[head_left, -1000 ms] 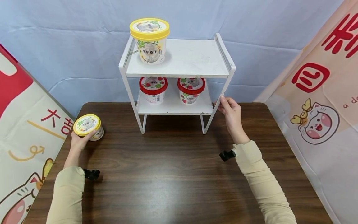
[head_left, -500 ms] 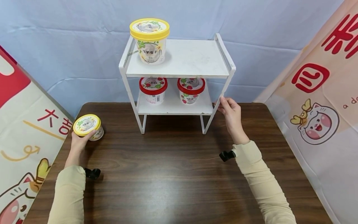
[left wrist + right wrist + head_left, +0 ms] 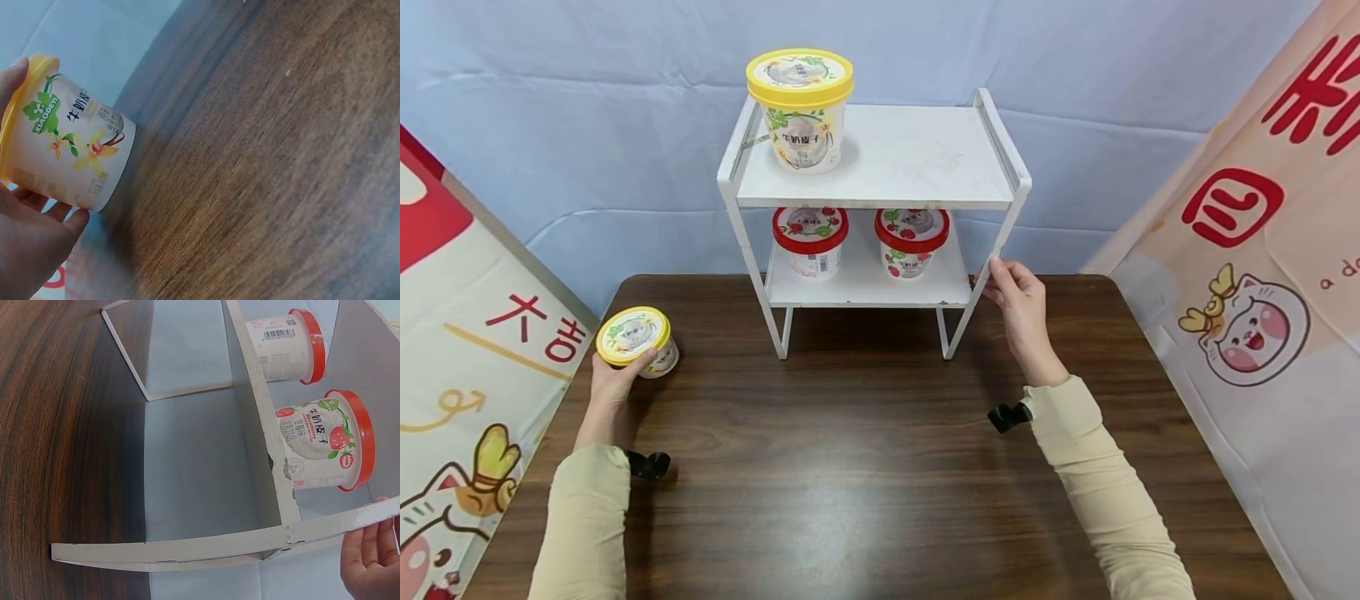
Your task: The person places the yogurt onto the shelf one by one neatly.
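Observation:
At the table's left edge my left hand (image 3: 612,381) holds a yellow-lidded ice cream tub (image 3: 634,335), thumb on one side and fingers on the other. In the left wrist view that tub (image 3: 72,134) shows yellow flowers and its base meets the tabletop. My right hand (image 3: 1021,308) grips the right post of a white two-tier shelf (image 3: 917,158), and its fingers (image 3: 370,547) curl over the frame in the right wrist view. A second yellow-lidded tub (image 3: 805,137) stands on the top tier. Two red-lidded strawberry tubs (image 3: 811,242) stand upright side by side on the lower tier.
The shelf stands on thin legs at the back of a dark wooden table (image 3: 820,467). A pale blue cloth (image 3: 625,125) hangs behind it. Printed banners flank the table, a left banner (image 3: 445,350) and a right banner (image 3: 1247,250).
The left banner has shifted outward to the left. Both hands, the tubs and the shelf have hardly moved.

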Available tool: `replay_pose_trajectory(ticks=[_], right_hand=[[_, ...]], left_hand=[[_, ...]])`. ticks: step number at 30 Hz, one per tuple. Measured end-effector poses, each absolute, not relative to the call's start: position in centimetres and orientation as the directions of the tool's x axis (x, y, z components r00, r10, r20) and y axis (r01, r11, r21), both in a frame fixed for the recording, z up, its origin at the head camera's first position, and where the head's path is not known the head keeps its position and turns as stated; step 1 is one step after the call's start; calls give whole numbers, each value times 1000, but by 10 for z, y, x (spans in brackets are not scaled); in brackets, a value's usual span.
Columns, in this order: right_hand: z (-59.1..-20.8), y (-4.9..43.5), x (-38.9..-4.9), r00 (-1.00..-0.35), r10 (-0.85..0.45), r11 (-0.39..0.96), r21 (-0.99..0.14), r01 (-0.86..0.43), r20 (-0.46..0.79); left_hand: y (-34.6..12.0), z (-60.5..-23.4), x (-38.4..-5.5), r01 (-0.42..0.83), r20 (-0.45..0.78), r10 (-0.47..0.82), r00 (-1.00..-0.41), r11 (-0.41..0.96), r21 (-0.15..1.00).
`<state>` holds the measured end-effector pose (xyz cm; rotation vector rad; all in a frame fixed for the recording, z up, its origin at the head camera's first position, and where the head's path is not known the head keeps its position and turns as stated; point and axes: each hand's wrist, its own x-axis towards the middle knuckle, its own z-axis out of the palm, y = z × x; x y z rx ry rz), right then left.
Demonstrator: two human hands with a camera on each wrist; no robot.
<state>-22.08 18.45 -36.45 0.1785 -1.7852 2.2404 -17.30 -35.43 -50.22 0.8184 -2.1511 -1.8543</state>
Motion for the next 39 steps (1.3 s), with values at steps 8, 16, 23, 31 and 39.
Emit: replay_pose_trajectory(ticks=[8,16,23,31,39], right_hand=[[-364,184,-221,-958,131,-205,-938,-278,255],[-363,184,-221,-957,132,-203,-938,-282,259],[-363,184,-221,-957,137,-216,-935,-281,256],[-364,184,-221,-959,137,-216,-937,-275,250],[-363,184,-221,-957,139,-217,-935,-281,255]], left_hand=[[-352,-502,-169,-286,-190,-512,-838,115,951],[-349,-496,-163,-302,-168,-456,-874,238,923],[-344,-489,-161,-248,-115,-402,-908,297,922],[-335,-475,-161,-221,-94,-345,-934,349,911],[-327,-466,-160,-189,-74,-310,-948,357,915]])
